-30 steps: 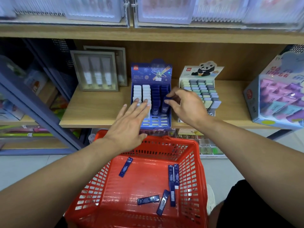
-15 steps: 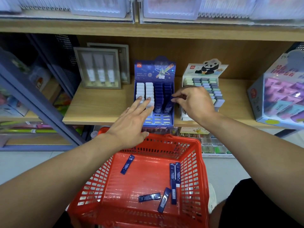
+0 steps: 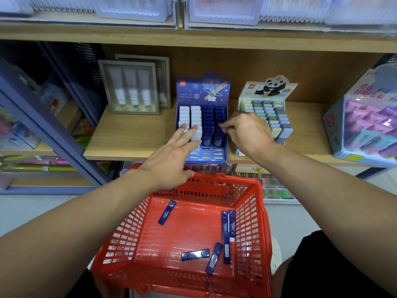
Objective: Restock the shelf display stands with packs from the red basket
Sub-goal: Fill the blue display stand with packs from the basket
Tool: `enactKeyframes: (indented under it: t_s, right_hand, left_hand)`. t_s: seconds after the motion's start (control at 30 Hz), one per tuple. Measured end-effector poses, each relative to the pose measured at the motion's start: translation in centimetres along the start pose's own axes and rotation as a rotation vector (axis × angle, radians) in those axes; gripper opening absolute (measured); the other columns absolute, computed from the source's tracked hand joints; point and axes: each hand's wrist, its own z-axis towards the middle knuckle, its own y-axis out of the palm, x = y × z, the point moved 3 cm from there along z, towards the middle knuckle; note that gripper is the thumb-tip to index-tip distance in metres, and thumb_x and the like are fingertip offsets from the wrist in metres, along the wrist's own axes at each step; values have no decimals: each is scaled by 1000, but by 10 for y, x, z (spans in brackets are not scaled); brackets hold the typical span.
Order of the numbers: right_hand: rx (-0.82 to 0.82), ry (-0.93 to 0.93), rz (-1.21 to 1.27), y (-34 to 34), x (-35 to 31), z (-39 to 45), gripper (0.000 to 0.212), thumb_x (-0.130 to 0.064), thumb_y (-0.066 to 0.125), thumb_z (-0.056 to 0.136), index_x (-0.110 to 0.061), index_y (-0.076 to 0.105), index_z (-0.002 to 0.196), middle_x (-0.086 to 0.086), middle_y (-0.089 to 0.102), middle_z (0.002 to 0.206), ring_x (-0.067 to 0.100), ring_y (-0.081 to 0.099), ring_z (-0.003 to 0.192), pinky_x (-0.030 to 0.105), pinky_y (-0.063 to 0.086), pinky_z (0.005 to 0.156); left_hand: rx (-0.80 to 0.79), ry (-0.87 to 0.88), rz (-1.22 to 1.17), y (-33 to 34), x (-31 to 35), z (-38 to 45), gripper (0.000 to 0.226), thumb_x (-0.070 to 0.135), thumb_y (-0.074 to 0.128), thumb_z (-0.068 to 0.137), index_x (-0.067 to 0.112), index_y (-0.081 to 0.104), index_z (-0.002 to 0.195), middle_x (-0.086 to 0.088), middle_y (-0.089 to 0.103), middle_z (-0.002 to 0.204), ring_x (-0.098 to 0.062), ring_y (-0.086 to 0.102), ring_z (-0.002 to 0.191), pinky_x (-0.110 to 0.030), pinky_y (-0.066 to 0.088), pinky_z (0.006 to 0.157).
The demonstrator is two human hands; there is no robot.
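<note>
Wooden shelf (image 3: 133, 136) carries the stock at reach height, so the person works it from above with the red basket (image 3: 255, 211) parked just below its front edge, a short trip from supply to slot. Pink-purple box (image 3: 363, 125) sits at the far right of the shelf and a grey framed tube set (image 3: 129, 87) leans at the back left; neither is touched. Blue display stand (image 3: 203, 91) stands mid-shelf, angled back so its columns face the shopper: two white columns left, two dark blue columns right, bottom rows unfilled. Panda display stand (image 3: 266, 108) just beside it on the right, looks full. Left hand (image 3: 171, 160) is flat, fingers straight, tips resting on the white packs (image 3: 190, 117), likely bracing the stand so it doesn't slide. Right hand (image 3: 247, 132) has curled fingers pinching at the right dark column, probably seating a blue pack; the pack itself is too hidden to confirm. Six loose blue packs (image 3: 195, 254) lie scattered flat on the basket floor, still to go.
</note>
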Motion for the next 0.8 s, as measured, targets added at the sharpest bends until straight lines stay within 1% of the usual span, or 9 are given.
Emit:
enactKeyframes:
  t_s: [0.2,0.3,0.37,0.43,0.5,0.6,0.67,0.73,0.8]
  right_hand:
    - [3,-45,-59,-5,-5,-11,26,-34,62,97,-32,70,122,-5,66,121,19,63,108,31,50,80]
    - [7,-64,-31,-19,-20,-22,15,-37,64,95,-35,73,107,-13,68,101,12,63,94,32,51,75]
    - [-112,-87,-9,-28,-29,-33,8,-35,67,91,-33,74,91,-17,68,84,7,63,84,31,52,72]
    - [-374,-117,8,-25,-31,-50,7,-31,69,86,-32,75,82,-16,70,75,4,64,76,28,51,66]
    - [-653,-184,-55,-3,-28,-72,10,-27,69,83,-32,77,82,-17,71,75,2,64,72,25,50,63]
    - [-944,-255,-243,65,-11,-107,15,-27,68,86,-30,76,99,-14,74,95,10,66,89,22,45,64]
    - [-1084,-271,-347,120,6,-129,23,-22,66,88,-26,72,110,-6,71,109,19,65,99,24,48,75]
    - [-1164,-262,-419,170,16,-147,24,-15,63,90,-18,70,112,2,69,111,26,64,95,30,53,78]
    - [-1129,-189,-353,218,22,-163,27,-10,62,90,-13,67,116,7,66,118,30,64,102,32,51,80]
  left_hand:
    - [34,34,57,4,0,-1,84,33,73,87,21,28,157,2,-7,169,-17,-13,154,-45,12,126]
    - [127,105,173,7,4,-3,73,29,70,86,17,40,151,-7,13,167,-24,2,155,-46,13,125]
    - [318,217,192,3,16,-7,48,23,69,82,13,60,128,-9,51,145,-31,39,139,-42,34,111]
    - [404,292,150,6,27,-11,22,26,66,83,16,63,103,-3,64,108,-28,57,105,-39,43,87]
    - [154,254,93,28,30,-15,18,34,64,87,23,59,100,2,64,98,-24,60,95,-39,48,81]
    - [-425,81,174,91,12,-32,31,43,62,90,30,57,117,4,66,117,-23,62,109,-35,51,89]
    - [-690,20,264,135,-5,-47,39,39,62,92,25,57,128,-1,64,127,-26,60,118,-33,49,93]
    - [-787,-52,314,176,-19,-58,40,30,61,93,21,56,131,-5,61,133,-27,59,121,-34,48,96]
    - [-795,-158,251,221,-27,-67,43,27,60,91,20,55,133,-6,59,136,-27,58,124,-38,49,101]
